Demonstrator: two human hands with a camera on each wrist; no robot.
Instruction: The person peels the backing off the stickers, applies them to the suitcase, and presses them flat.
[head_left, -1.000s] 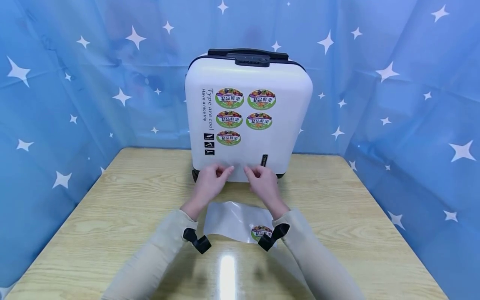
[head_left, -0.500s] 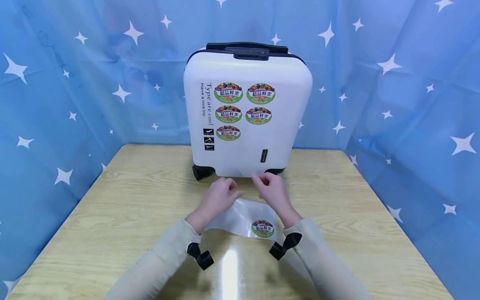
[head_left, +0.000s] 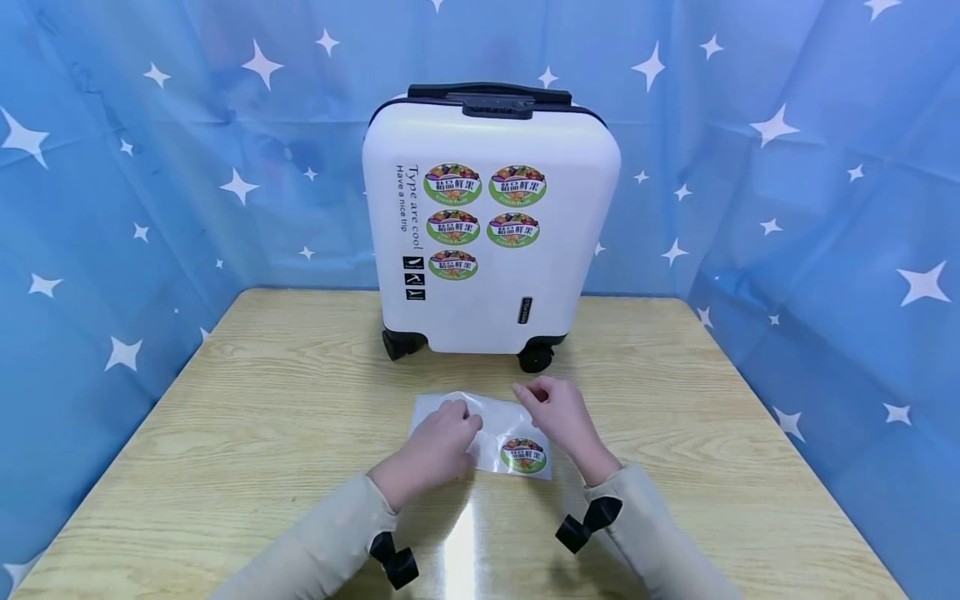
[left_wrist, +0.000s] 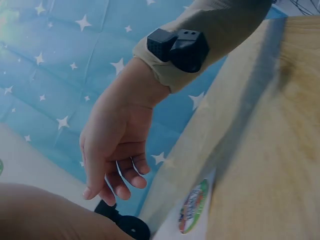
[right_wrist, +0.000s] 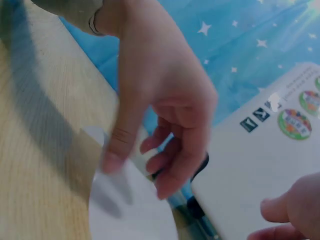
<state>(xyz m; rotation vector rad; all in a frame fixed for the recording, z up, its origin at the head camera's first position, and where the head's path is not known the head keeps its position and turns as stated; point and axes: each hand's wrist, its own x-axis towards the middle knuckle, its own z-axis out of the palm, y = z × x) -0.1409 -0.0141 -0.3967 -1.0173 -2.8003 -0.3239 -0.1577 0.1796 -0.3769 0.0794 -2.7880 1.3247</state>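
Observation:
A shiny white sticker sheet (head_left: 491,454) lies on the table, bearing one oval fruit sticker (head_left: 523,456) near its right corner. My left hand (head_left: 441,446) hovers over the sheet's left part; in the right wrist view its thumb and loosely bent fingers stand apart with nothing between them. Beside the sheet's upper right corner hangs my right hand (head_left: 564,421), fingers relaxed and bare in the left wrist view. Behind stands a white suitcase (head_left: 570,217), with several matching oval stickers (head_left: 453,265) on its front, two in each upper row and one below.
Black wheels (head_left: 536,358) hold the suitcase upright near the back of the wooden table (head_left: 285,400). Blue curtains (head_left: 225,125) with white stars enclose the back and sides. Light glares on the tabletop in front of the sheet.
Both hands have drawn back from the suitcase's lower edge toward the sheet. The left hand has come down over it, while the right has moved slightly right. The suitcase stickers look the same.

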